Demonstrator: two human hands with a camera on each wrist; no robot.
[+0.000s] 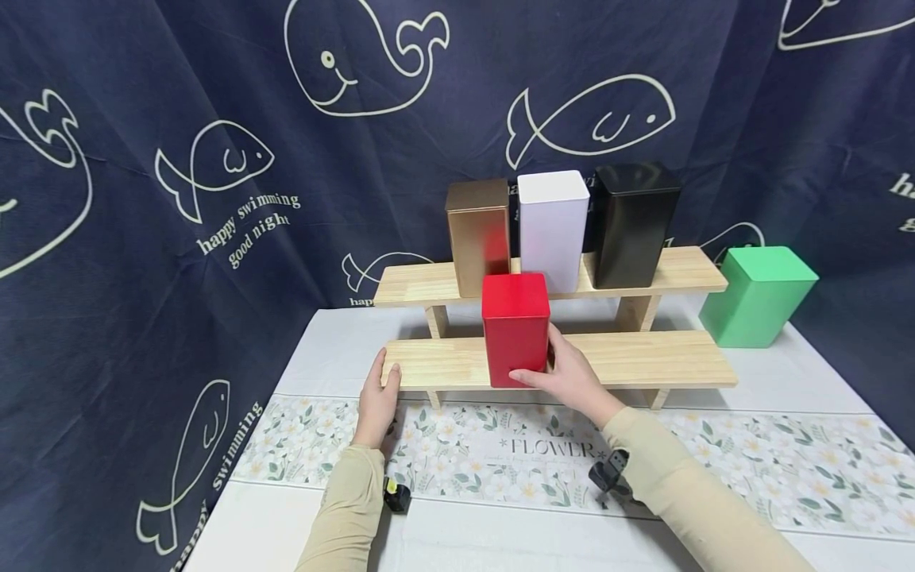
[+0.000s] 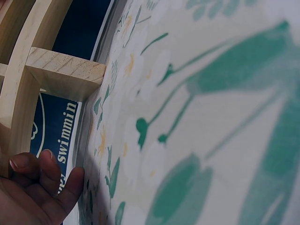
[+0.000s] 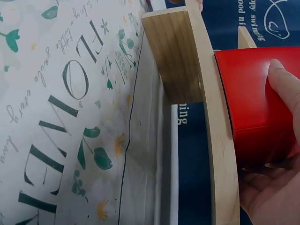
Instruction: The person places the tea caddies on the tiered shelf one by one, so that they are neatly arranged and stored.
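Observation:
A glossy red rectangular box (image 1: 516,334) stands upright on the lower tier (image 1: 643,361) of a two-step wooden display shelf, left of the middle. My right hand (image 1: 565,369) grips its right side, thumb across the front and fingers behind. In the right wrist view, the thumb lies on the red box (image 3: 262,108), whose base is at the board. At the left end of the lower tier is my left hand (image 1: 379,397), thumb by the front corner. In the left wrist view, the left hand's (image 2: 37,192) fingers bend loosely beside the board's end (image 2: 18,108).
On the upper tier (image 1: 415,282) stand a brown box (image 1: 477,246), a white box (image 1: 554,234) and a black box (image 1: 632,230). A green box (image 1: 758,298) stands on the table, right of the shelf. A floral cloth strip (image 1: 443,453) runs before it; a navy curtain (image 1: 457,143) hangs behind.

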